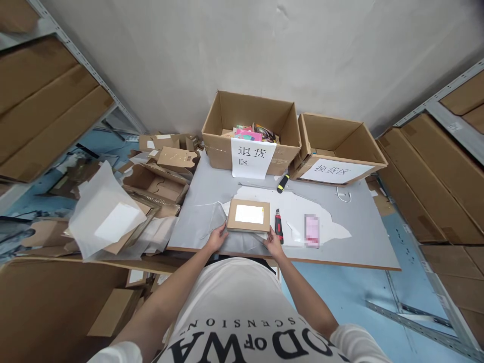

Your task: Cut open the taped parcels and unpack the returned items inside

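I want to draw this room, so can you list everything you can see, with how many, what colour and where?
flat parcel: one, brown with white label, table's near edge.
wrapping paper: white sheets, under and right of the parcel.
utility knife: one, red and black, right of the parcel.
marker: one, yellow and black, before the boxes.
open boxes: two, brown with white signs, table's far side.
table: one, grey.
cardboard scraps: many, brown, left of the table.
shelves: grey, both sides, holding brown cartons.
left hand: on the parcel's near left corner.
right hand: at its near right corner.
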Motion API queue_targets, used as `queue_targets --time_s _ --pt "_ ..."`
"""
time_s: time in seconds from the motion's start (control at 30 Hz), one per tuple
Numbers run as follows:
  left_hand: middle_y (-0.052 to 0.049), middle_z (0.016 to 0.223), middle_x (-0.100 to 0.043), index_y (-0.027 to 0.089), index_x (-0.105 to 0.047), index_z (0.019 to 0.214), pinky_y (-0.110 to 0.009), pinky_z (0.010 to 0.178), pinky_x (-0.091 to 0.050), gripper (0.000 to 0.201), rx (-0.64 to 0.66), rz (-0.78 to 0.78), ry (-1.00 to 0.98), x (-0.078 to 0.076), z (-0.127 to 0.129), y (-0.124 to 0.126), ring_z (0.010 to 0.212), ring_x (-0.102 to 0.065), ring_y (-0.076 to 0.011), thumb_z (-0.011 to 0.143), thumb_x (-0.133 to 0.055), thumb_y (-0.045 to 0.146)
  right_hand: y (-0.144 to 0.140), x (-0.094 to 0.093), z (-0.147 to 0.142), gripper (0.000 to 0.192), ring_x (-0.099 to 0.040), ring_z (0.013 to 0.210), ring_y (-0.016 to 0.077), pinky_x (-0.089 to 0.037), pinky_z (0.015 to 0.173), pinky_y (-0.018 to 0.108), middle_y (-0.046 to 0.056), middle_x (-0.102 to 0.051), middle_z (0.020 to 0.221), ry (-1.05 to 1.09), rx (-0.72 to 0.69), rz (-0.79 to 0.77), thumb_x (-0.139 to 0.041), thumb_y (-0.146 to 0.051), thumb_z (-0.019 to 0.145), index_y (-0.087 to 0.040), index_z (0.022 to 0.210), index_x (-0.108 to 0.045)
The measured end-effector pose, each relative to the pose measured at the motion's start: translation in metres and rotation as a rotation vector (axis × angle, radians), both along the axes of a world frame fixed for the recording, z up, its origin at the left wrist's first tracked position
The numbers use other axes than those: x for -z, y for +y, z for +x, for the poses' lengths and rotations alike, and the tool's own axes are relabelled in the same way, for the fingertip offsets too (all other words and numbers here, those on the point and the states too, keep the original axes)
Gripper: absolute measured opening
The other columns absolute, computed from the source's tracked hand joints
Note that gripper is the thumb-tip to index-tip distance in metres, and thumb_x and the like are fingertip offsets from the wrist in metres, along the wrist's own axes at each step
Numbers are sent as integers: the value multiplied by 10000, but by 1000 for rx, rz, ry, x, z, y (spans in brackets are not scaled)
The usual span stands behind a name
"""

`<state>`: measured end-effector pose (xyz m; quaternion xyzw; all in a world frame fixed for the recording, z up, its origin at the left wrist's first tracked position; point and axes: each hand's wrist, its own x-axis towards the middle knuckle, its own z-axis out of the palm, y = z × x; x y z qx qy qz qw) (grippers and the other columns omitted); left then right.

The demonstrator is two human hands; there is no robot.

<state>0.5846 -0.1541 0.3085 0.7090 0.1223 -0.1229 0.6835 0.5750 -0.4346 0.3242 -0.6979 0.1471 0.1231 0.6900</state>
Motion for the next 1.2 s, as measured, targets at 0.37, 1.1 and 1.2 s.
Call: queue_targets --time_s 0.37,1.1,1.2 --pt "-55 1151 -687 198 -692 1093 -461 1078 -345 445 67 202 11 -22 8 0 1206 -545 -323 701 -653 404 4 -10 8 459 -550 1222 257 -356 1086 460 94 -647 1232 -67 -25 -99 -623 -303 702 -183 1146 -631" --pt "-39 1166 -667 188 -686 1137 -405 968 -471 433 23 368 -136 -98 -7 -3 1078 -633 -303 762 -632 397 -20 -95 14 323 -669 991 276 -486 901 373 70 -740 1009 -136 -94 -660 -507 -368 851 -223 1016 -744" --pt "-26 1173 -664 202 -685 1141 -401 976 -465 427 12 347 -139 -99 2 -7 1091 -627 -300 756 -644 383 -20 -97 24 326 -666 1000 265 -481 912 372 59 -733 1040 -126 -83 -657 -507 -363 849 -233 1042 -734"
